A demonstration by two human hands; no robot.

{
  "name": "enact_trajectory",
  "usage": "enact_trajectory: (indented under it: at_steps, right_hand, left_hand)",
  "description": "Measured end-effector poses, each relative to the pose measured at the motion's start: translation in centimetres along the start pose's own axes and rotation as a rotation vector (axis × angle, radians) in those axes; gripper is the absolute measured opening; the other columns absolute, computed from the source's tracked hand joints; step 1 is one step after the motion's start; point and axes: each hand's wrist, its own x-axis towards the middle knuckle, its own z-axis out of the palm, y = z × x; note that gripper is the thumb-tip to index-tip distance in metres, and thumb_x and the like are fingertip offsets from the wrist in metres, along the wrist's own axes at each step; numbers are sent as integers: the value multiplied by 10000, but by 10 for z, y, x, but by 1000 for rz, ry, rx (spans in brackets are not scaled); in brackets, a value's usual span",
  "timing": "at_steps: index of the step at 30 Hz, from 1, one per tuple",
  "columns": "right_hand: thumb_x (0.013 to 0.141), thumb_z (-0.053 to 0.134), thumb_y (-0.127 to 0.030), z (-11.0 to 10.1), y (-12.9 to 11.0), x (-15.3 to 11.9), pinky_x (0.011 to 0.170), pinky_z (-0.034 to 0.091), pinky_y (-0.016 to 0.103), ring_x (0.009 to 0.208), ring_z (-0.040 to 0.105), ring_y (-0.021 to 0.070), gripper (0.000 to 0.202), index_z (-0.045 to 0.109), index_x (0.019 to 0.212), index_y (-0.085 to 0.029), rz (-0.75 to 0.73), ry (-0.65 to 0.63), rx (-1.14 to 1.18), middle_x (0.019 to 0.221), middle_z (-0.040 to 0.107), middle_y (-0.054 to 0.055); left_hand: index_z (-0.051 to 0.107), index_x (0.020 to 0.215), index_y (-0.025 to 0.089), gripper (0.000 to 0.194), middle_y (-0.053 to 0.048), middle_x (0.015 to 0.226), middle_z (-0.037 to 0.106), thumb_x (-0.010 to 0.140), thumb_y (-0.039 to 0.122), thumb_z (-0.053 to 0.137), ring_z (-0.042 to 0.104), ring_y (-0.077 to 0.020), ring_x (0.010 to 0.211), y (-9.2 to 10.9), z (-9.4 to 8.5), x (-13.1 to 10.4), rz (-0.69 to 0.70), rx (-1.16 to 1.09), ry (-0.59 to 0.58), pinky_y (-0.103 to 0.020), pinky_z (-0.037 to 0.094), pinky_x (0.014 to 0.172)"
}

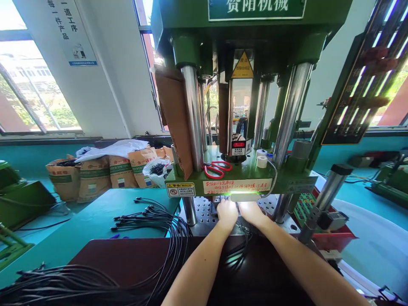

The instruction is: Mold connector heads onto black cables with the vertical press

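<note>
Both my arms reach forward into the lower gap of a green press [306,170]. My left hand [227,210] and my right hand [251,211] are side by side just under a lit lamp bar [245,196]. Their backs face me and the fingers are hidden, so what they touch cannot be made out. Below and between my wrists, a small bunch of thin black cables [244,233] runs down onto the dark tabletop [137,250]. A perforated metal plate [204,211] lies around the hands.
Red-handled scissors [217,169] and a white roll [262,162] rest on the press ledge. A long bundle of black cables [174,238] lies to the left, across the teal table [92,216]. At the right stand a red bin [338,238] and a metal post [325,204].
</note>
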Motion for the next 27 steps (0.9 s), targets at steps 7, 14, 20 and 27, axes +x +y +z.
enact_trajectory:
  at_steps: [7,14,20,27]
  right_hand:
    - [874,296,-113,14,-6,12,830,399,324,838,578,198,330,606,984,-139,-16,77,17,886,649,104]
    - [865,244,-62,18,-6,20,847,385,336,829,575,198,395,619,955,-148,-24,120,16,866,654,95]
    - [888,313,-181,2,0,9,844,378,334,876,565,218,315,623,941,-155,-90,135,-14,909,652,107]
    - [849,441,-366,3,11,-6,862,354,314,929,552,220,301,606,987,-155,-133,76,-39,985,635,106]
  left_hand:
    - [627,964,118,315,-144,901,629,831,180,348,531,-245,928,-4,2,2,-9,-12,62,-353,394,836]
    - [624,976,118,320,-126,892,635,837,188,344,517,-243,958,-4,6,7,19,20,76,-362,372,852]
    - [612,967,153,312,-107,968,629,854,194,324,530,-222,961,-17,-8,10,156,62,41,-363,366,862]
    - [523,1103,184,362,-84,1114,584,864,380,335,490,-211,1068,-49,-5,11,299,44,-83,-356,358,913]
